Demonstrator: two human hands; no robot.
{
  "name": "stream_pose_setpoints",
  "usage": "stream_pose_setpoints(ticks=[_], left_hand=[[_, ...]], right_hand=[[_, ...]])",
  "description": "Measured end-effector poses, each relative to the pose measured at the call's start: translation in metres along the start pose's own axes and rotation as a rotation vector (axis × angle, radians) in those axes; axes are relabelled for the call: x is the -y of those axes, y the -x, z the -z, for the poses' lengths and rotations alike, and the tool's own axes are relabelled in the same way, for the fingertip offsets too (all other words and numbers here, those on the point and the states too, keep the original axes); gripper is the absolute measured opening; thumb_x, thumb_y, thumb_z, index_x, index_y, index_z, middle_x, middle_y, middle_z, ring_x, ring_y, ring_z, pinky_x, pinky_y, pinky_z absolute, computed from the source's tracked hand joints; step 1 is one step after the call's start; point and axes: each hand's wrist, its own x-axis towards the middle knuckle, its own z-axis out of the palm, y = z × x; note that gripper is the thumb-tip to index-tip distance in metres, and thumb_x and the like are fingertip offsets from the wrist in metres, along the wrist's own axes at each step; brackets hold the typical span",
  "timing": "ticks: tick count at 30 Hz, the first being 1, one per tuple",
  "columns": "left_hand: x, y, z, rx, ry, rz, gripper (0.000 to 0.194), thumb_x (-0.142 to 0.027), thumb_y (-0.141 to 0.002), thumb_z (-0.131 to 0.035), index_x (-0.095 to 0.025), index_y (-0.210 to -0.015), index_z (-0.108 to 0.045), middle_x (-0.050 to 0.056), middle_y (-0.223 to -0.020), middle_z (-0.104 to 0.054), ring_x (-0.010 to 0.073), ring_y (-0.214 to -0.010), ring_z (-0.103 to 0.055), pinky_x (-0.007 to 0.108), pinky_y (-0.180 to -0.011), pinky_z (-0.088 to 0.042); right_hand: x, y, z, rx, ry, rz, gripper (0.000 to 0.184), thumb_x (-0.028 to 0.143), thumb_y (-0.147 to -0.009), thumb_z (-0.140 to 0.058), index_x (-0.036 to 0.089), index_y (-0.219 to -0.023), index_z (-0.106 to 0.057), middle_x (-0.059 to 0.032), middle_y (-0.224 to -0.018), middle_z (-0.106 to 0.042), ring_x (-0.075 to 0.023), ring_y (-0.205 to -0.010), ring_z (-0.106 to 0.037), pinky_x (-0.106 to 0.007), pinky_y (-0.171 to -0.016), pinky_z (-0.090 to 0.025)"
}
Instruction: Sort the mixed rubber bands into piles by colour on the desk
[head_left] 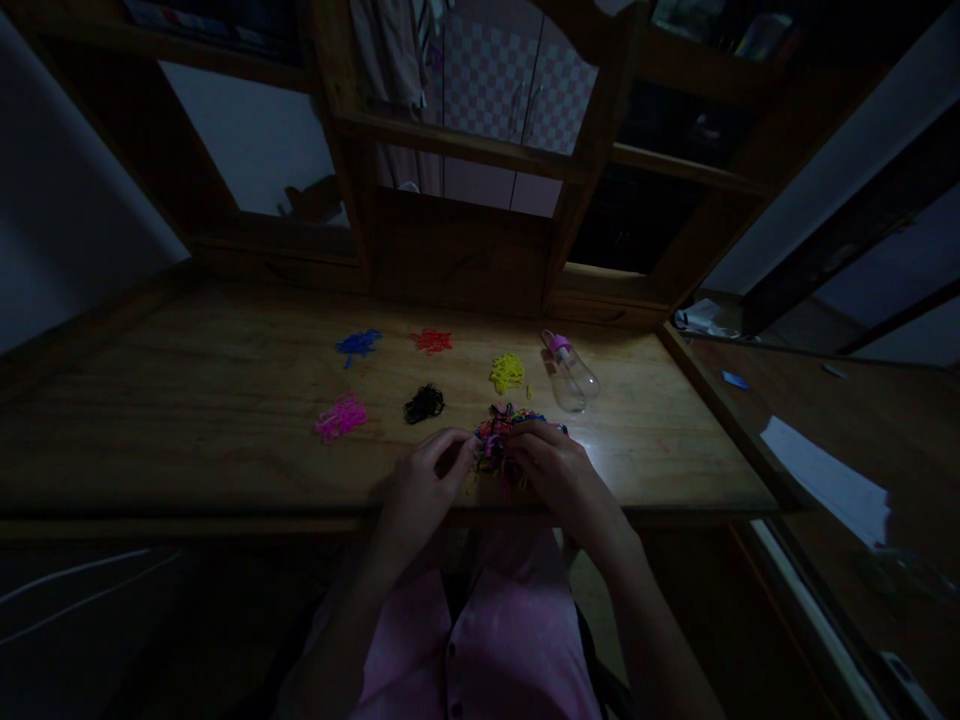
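A heap of mixed-colour rubber bands (495, 450) lies near the front edge of the wooden desk. At the heap's left side is my left hand (431, 475), thumb and forefinger pinched together; what sits between the tips is too small to make out. My right hand (551, 460) reaches over the heap from the right, its fingers closed on rubber bands. Beyond my hands are single-colour piles: yellow bands (508, 373), black bands (424, 403), red bands (432, 341), blue bands (358, 344) and pink bands (341, 417).
A clear bulb-shaped bottle (574, 385) with a pink cap lies right of the yellow pile. Wooden shelving (461, 245) rises along the desk's back. To the right, a lower brown surface holds white paper (829, 480) and a small blue item (735, 380).
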Motion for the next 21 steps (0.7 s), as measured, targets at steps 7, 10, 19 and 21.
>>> stream_pose_setpoints(ticks=[7,10,19,21], left_hand=[[-0.001,0.000,0.001,0.015,0.001,0.000,0.023,-0.037,-0.093,-0.051,-0.021,-0.087,-0.066,0.001,-0.087,-0.072,0.0170,-0.080,-0.066,0.024,-0.073,-0.048],[-0.002,0.000,0.001,0.016,-0.004,-0.014,0.024,-0.037,-0.094,-0.050,-0.021,-0.087,-0.066,0.002,-0.086,-0.072,0.0172,-0.080,-0.066,0.024,-0.073,-0.047],[-0.003,0.000,0.001,0.002,0.011,-0.048,0.021,-0.032,-0.094,-0.049,-0.022,-0.086,-0.066,0.001,-0.087,-0.072,0.0162,-0.082,-0.066,0.024,-0.074,-0.047],[-0.002,0.000,0.001,0.003,0.011,-0.056,0.021,-0.032,-0.094,-0.049,-0.021,-0.086,-0.065,0.002,-0.087,-0.071,0.0165,-0.081,-0.066,0.025,-0.073,-0.047]], right_hand=[[0.004,-0.004,0.015,-0.118,-0.099,-0.080,0.017,0.010,-0.087,-0.058,0.020,-0.094,-0.070,-0.0053,-0.096,-0.070,-0.0175,-0.087,-0.066,-0.028,-0.078,-0.051],[0.005,-0.011,0.022,-0.213,-0.215,-0.139,0.011,0.017,-0.085,-0.063,0.021,-0.090,-0.072,-0.0037,-0.088,-0.073,-0.0177,-0.081,-0.068,-0.030,-0.076,-0.053],[-0.045,-0.092,0.012,-0.225,-0.668,-0.290,0.019,0.028,-0.067,-0.079,0.016,-0.079,-0.071,-0.0058,-0.080,-0.074,-0.0188,-0.075,-0.071,-0.032,-0.071,-0.057],[-0.057,-0.121,0.004,-0.166,-0.612,-0.281,0.018,0.025,-0.066,-0.078,0.015,-0.078,-0.070,-0.0061,-0.079,-0.074,-0.0174,-0.073,-0.070,-0.029,-0.068,-0.055]])
